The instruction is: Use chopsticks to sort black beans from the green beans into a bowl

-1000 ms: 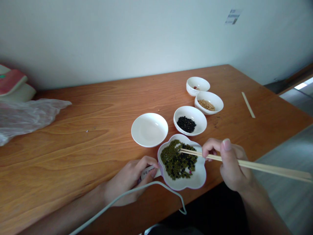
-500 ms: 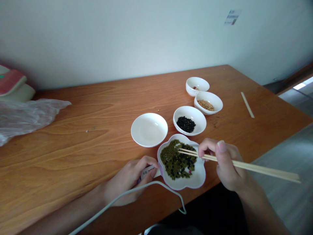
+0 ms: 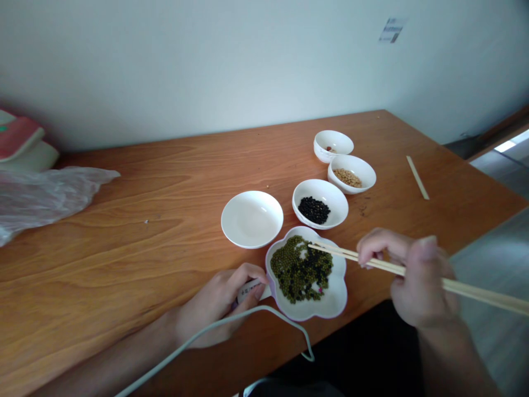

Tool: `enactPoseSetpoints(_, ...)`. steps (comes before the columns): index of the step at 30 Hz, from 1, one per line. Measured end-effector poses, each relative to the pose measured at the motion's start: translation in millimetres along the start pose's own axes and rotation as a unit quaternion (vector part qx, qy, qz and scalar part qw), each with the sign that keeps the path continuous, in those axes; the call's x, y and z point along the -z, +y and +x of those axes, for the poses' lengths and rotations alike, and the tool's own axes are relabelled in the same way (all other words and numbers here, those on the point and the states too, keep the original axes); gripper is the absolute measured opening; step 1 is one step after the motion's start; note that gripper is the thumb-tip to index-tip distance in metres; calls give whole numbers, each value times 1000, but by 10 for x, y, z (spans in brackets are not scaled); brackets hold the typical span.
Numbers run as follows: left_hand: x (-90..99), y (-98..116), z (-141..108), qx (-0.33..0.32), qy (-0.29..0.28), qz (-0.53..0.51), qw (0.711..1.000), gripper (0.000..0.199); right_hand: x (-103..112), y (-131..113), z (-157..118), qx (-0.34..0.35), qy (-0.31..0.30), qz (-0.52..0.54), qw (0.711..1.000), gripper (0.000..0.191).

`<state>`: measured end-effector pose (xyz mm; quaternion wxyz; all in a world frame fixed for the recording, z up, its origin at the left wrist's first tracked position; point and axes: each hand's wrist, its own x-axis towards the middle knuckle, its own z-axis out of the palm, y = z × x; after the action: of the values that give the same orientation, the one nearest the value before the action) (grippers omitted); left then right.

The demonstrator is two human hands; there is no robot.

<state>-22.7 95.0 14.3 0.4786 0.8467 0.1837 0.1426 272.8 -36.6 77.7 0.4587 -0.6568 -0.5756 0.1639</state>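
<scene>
My left hand (image 3: 231, 298) is closed around a pale, labelled handle at the left side of a flower-shaped dish (image 3: 338, 298) with a lilac rim. Green beans (image 3: 285, 264) mixed with dark beans lie in the dish, along with a small pink bit. A pair of chopsticks (image 3: 380, 264) is gripped in my right hand (image 3: 417, 275), to the right of the dish. Their tips are over the beans near the dish's far side; whether a bean is pinched between them is too small to tell.
Beyond the dish stand a white bowl (image 3: 252, 220), a bowl of black beans (image 3: 341, 207), a bowl of tan beans (image 3: 367, 176) and a bowl with reddish bits (image 3: 345, 144). A loose chopstick (image 3: 417, 177) lies right; a plastic bag (image 3: 53, 193) lies left. A cable (image 3: 198, 335) crosses my left forearm.
My right hand has moved right and toward me with the chopsticks, whose tips shifted slightly right and away. A pale gap shows among the green beans. My left hand and the dish stay put.
</scene>
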Motion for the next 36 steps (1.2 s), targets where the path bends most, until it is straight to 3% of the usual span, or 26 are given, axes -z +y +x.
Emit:
enactPoseSetpoints(4, -2, -12, -8, 4, -5, 2, 1000, 14, 76, 22, 107, 54, 191, -21, 980, 78)
enactPoseSetpoints(7, -3, -17, -3, 3, -8, 1, 1000, 15, 22, 75, 215, 62, 251, 7, 966, 76)
enactPoseSetpoints(13, -1, 0, 2, 3, -3, 3, 1000, 14, -80, 155, 148, 16, 171, 66, 983, 71)
enactPoseSetpoints(18, -1, 2, 5, 0, -3, 2, 1000, 14, -102, 158, -94, -5, 8, 98, 995, 68)
enactPoseSetpoints(21, -4, -1, 10, 3, -5, 1, 1000, 13, -160, 196, -196, -41, -44, 99, 993, 65)
enactPoseSetpoints(28, -6, -13, -10, 2, -5, -10, 1000, 13, -212, 238, -264, -83, -79, 102, 988, 69)
enactPoseSetpoints(36, -8, -3, 6, 4, -2, 8, 1000, 14, -228, 152, -228, -64, -80, 83, 991, 68)
